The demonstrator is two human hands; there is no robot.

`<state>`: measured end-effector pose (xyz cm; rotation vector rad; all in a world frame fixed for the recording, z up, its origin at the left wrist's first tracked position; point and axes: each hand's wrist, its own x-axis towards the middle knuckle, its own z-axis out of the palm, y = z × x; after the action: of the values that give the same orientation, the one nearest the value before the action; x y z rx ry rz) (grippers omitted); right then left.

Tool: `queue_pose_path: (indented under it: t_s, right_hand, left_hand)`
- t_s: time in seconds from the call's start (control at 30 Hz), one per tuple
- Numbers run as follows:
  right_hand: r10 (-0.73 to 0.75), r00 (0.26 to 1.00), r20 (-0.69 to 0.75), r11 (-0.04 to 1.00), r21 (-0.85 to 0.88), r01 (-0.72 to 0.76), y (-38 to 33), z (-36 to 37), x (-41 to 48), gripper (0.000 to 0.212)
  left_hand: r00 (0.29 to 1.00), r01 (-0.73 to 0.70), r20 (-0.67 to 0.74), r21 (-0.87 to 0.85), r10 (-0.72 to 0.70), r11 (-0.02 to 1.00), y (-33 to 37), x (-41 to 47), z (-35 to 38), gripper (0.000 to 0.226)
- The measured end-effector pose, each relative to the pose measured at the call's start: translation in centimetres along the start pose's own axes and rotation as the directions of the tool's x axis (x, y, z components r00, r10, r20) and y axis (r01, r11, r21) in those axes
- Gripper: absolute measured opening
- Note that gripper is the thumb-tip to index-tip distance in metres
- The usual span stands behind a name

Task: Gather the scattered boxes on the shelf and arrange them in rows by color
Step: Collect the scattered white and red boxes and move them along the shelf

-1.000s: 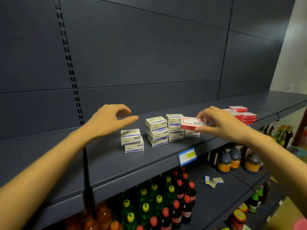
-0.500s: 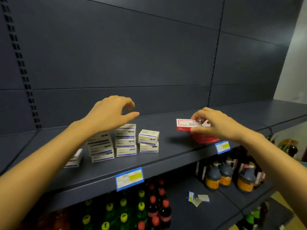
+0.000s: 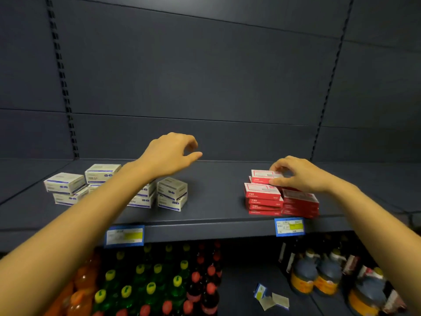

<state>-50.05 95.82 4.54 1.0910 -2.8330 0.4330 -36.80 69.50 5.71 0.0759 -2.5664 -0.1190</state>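
Observation:
On the dark shelf (image 3: pixel 214 215), several white boxes with blue stripes (image 3: pixel 172 193) stand in low stacks at the left. Several red boxes (image 3: pixel 264 198) are stacked at the right. My right hand (image 3: pixel 296 174) pinches a red and white box (image 3: pixel 262 174) that lies on top of the rear red stack. My left hand (image 3: pixel 170 153) hovers above the shelf between the two groups, fingers loosely curled and holding nothing. My left forearm hides part of the white stacks.
Blue and yellow price tags (image 3: pixel 289 226) hang on the shelf's front edge. Below stand bottles with yellow and red caps (image 3: pixel 159 283), dark jugs (image 3: pixel 319 274) and loose paper scraps (image 3: pixel 271 297). The shelf's back panel is bare.
My right hand carried the red box rightward and lowered it onto the red stack. The view swung right, so the white stacks now sit at the left. My left hand stayed raised.

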Motion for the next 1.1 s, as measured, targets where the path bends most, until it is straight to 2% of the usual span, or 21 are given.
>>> queue_pose_path:
  t_s: [0.1, 0.23, 0.47, 0.63, 0.83, 1.1]
  right_hand:
    - [-0.027, 0.999, 0.044, 0.999, 0.039, 0.025, 0.4, -0.3, 0.4, 0.036]
    - [-0.147, 0.987, -0.062, 0.987, 0.049, 0.151, -1.8, -0.7, 1.3, 0.046]
    - [-0.405, 0.911, -0.075, 0.913, 0.012, 0.407, -9.5, 0.6, 3.6, 0.031]
    - [-0.496, 0.862, -0.107, 0.866, 0.009, 0.499, -15.8, 1.9, 4.6, 0.03]
    - [-0.604, 0.789, -0.111, 0.791, 0.031, 0.611, -25.4, 3.8, 4.8, 0.031]
    - [-0.673, 0.737, -0.062, 0.734, 0.069, 0.676, -39.6, 8.7, 5.6, 0.032]
  left_hand:
    - [0.999, 0.039, -0.01, 0.031, -0.039, 0.999, 0.3, -0.4, -0.3, 0.032]
    - [0.995, 0.096, -0.01, 0.087, -0.096, 0.992, 0.3, -1.5, -1.4, 0.033]
    - [0.974, 0.226, -0.06, 0.175, -0.219, 0.958, -2.1, -5.6, -4.2, 0.033]
    - [0.941, 0.335, -0.115, 0.196, -0.318, 0.922, -5.6, -10.1, -7.1, 0.034]
    - [0.899, 0.438, -0.111, 0.262, -0.424, 0.86, -11.5, -16.1, -11.1, 0.035]
    - [0.827, 0.553, -0.096, 0.317, -0.554, 0.77, -21.7, -25.2, -16.7, 0.036]
